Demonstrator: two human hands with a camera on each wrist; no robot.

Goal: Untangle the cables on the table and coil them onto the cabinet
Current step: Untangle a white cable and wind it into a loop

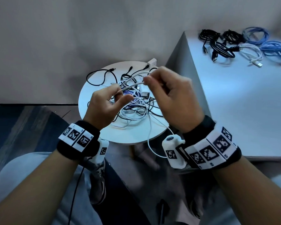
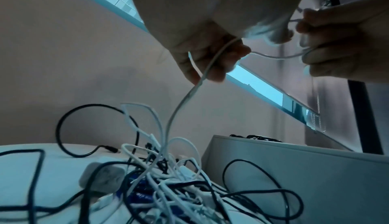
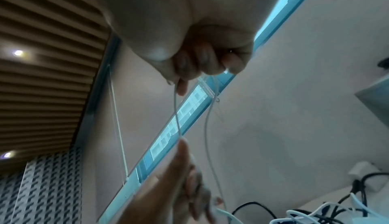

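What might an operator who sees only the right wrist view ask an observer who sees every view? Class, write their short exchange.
Operator: Is anything on the cabinet yet?
Observer: Yes, several coils, black, white and blue, lie on top.
Operator: Where does the held cable lead?
Observer: From the left hand it drops into the tangle on the table.

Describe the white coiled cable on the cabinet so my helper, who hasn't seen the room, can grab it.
Look at the grey cabinet right of the round table. On its far end lies a row of coiled cables: black ones left, blue ones right. The white coiled cable lies between them, the only white one there.
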